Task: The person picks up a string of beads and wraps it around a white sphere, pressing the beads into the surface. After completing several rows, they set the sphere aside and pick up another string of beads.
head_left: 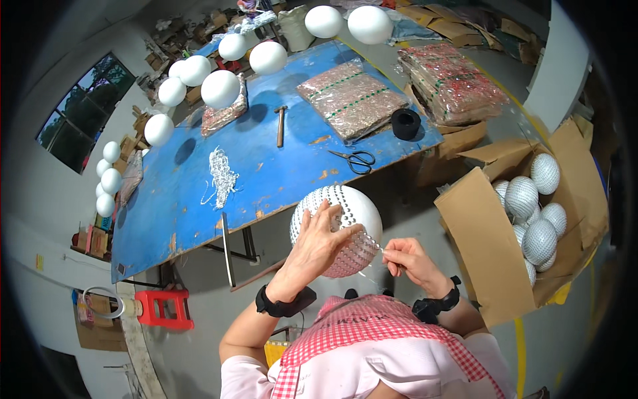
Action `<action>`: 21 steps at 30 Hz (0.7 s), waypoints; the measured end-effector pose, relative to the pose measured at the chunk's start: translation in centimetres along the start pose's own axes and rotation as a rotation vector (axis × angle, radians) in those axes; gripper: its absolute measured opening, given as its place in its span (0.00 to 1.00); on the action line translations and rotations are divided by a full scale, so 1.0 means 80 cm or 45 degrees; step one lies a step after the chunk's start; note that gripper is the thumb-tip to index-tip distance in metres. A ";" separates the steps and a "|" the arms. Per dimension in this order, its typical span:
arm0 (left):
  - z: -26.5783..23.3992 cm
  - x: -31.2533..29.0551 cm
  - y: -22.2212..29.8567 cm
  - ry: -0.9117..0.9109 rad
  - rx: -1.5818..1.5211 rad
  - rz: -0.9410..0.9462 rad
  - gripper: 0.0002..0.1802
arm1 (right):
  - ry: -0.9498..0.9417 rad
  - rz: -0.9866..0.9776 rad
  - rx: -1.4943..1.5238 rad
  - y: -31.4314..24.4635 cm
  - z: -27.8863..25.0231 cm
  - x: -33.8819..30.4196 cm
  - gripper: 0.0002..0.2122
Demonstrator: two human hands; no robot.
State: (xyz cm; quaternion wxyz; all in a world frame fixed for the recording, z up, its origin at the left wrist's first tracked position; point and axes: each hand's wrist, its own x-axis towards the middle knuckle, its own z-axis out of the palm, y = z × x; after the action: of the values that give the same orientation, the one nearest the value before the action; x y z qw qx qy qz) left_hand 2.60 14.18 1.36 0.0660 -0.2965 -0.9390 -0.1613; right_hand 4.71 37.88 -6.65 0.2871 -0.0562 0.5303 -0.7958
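Observation:
A large white ball (365,210) stands in front of me at the near edge of the blue table, partly wrapped in rows of silvery beads. My left hand (315,247) rests on its near left side, fingers spread, with the thumb against the beaded rows. At the ball's right, my right hand (411,261) pinches the end of a bead strand (376,247) that runs to the ball. What supports the ball underneath is hidden.
On the blue table (266,193) lie a bead bundle (221,174), a hammer (280,126), scissors (357,161), black tape (405,124) and a plastic-wrapped pack (351,100). Several white balls (268,58) are beyond. An open carton (488,249) of beaded balls stands right, a red stool (165,309) left.

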 end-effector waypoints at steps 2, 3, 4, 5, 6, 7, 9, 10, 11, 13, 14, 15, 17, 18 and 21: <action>0.004 -0.001 0.006 -0.028 -0.035 -0.037 0.20 | -0.018 -0.084 -0.045 -0.003 0.004 -0.007 0.10; 0.006 -0.002 0.008 -0.028 -0.029 -0.043 0.20 | -0.027 -0.085 -0.043 -0.003 0.003 -0.007 0.10; 0.009 -0.002 0.008 -0.023 -0.003 -0.064 0.21 | -0.019 -0.089 -0.010 -0.004 0.001 -0.005 0.10; 0.010 -0.002 0.008 -0.018 0.023 -0.084 0.21 | -0.011 -0.092 0.023 -0.004 0.000 -0.004 0.10; 0.009 -0.001 0.009 -0.018 0.028 -0.084 0.21 | -0.014 -0.095 0.025 -0.003 -0.003 -0.003 0.10; 0.008 -0.001 0.011 -0.031 0.009 -0.098 0.21 | -0.020 -0.062 -0.001 -0.002 -0.006 -0.003 0.10; 0.005 -0.001 0.013 -0.044 -0.008 -0.113 0.21 | -0.027 -0.030 -0.026 0.003 -0.011 0.002 0.10; 0.005 -0.001 0.013 -0.045 -0.005 -0.114 0.22 | -0.045 0.021 -0.058 0.007 -0.014 0.007 0.11; 0.004 -0.001 0.014 -0.046 -0.002 -0.114 0.22 | -0.063 0.072 -0.090 0.011 -0.016 0.011 0.11; 0.008 -0.002 0.014 -0.039 0.018 -0.123 0.22 | -0.045 0.079 -0.086 0.016 -0.017 0.017 0.12; 0.010 -0.003 0.013 -0.032 0.038 -0.132 0.21 | -0.028 0.086 -0.083 0.018 -0.018 0.020 0.12; 0.013 -0.003 0.010 -0.030 0.037 -0.133 0.21 | -0.028 0.087 -0.085 0.022 -0.020 0.024 0.12; 0.017 -0.005 0.006 -0.009 0.083 -0.087 0.23 | 0.043 0.025 -0.203 0.026 -0.023 0.028 0.12; 0.018 -0.006 0.006 -0.006 0.083 -0.091 0.23 | 0.039 0.026 -0.206 0.025 -0.023 0.027 0.12; 0.018 -0.007 0.011 0.037 0.029 -0.106 0.26 | 0.067 0.065 -0.283 0.027 -0.025 0.025 0.12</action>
State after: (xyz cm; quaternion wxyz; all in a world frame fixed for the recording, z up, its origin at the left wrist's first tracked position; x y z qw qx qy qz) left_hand 3.51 15.08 0.11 0.0763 -0.2539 -0.9512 -0.1577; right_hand 3.13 37.85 -9.84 0.2852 -0.0532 0.6238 -0.7258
